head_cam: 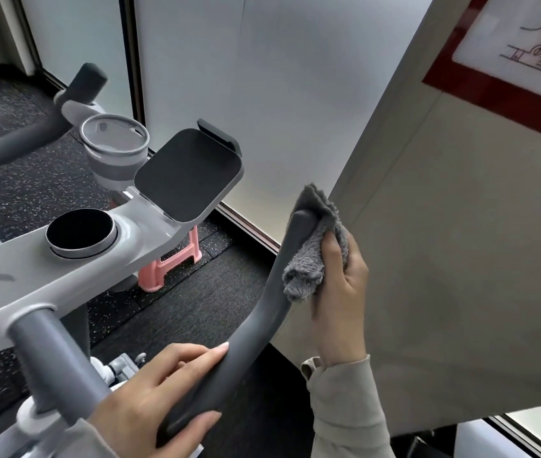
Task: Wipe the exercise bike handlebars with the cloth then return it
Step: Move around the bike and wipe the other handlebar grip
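Two hands are at the grey handlebar (269,312): left hand (150,401) curls around its low end, right hand (338,285) squeezes a fluffy cloth (308,259) against its top.

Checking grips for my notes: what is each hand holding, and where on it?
The right hand pinches the bunched grey cloth against the handlebar near its tip; left hand grips that handlebar's lower end.

This is a small workout room or gym corner. An exercise bike (64,269) with a tablet holder (190,173) and a cup holder (114,140) fills the left half of the frame, above black speckled rubber flooring (196,309). Frosted glass panels (262,94) in dark frames span the top centre, and a beige wall (460,226) at right carries a red-bordered line drawing (510,44).
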`<state>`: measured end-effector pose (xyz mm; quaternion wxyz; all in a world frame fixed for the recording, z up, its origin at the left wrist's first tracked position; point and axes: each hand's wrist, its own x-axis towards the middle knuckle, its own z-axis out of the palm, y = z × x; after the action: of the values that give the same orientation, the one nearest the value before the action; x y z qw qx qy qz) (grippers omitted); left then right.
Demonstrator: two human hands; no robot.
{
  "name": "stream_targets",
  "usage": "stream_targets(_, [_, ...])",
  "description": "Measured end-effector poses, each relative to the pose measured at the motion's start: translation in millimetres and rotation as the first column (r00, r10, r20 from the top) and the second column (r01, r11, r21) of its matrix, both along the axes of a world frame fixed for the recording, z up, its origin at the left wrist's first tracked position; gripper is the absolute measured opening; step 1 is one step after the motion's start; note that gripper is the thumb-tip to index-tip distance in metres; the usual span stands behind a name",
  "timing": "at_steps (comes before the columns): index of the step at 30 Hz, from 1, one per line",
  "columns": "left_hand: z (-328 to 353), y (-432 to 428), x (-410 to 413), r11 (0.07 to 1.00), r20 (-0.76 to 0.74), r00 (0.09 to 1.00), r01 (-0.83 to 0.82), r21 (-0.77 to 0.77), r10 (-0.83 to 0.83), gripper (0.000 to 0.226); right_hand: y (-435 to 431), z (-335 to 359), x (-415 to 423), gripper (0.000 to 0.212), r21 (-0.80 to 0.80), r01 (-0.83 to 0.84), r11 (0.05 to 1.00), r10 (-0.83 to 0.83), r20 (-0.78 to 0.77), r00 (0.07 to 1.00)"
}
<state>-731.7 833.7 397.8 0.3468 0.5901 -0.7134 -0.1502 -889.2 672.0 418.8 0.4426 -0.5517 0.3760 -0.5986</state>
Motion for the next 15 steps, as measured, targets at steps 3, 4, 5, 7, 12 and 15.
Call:
stream_targets(3, [-5,1,2,1.000,-0.037,0.999,0.018,0.025,-0.017,0.055,12,-14,-1,0.025,0.025,0.006,1.000,-0.006,0.013,1.000])
stream_targets(4, [-6,2,1,1.000,-0.047,0.999,0.022,0.022,-0.021,0.054,16,-18,-1,0.024,0.033,0.005,0.999,-0.005,0.015,1.000])
stream_targets(5, [-5,3,0,1.000,-0.051,0.998,0.022,0.019,-0.021,0.053,20,-22,-1,0.024,0.039,0.005,0.999,-0.005,0.016,1.000])
stream_targets(7, [-6,5,0,1.000,-0.045,0.999,0.019,0.010,-0.019,0.051,29,-27,1,0.024,0.062,0.011,0.998,-0.012,0.020,1.000])
stream_targets(12, [-6,5,-2,1.000,0.002,1.000,0.009,0.000,-0.009,0.055,51,-39,5,0.037,0.107,0.030,0.994,-0.030,0.002,1.000])
stream_targets(15, [-6,6,-3,1.000,0.022,1.000,-0.001,0.000,0.001,0.056,62,-43,9,0.036,0.116,0.072,0.991,-0.071,-0.013,0.997])
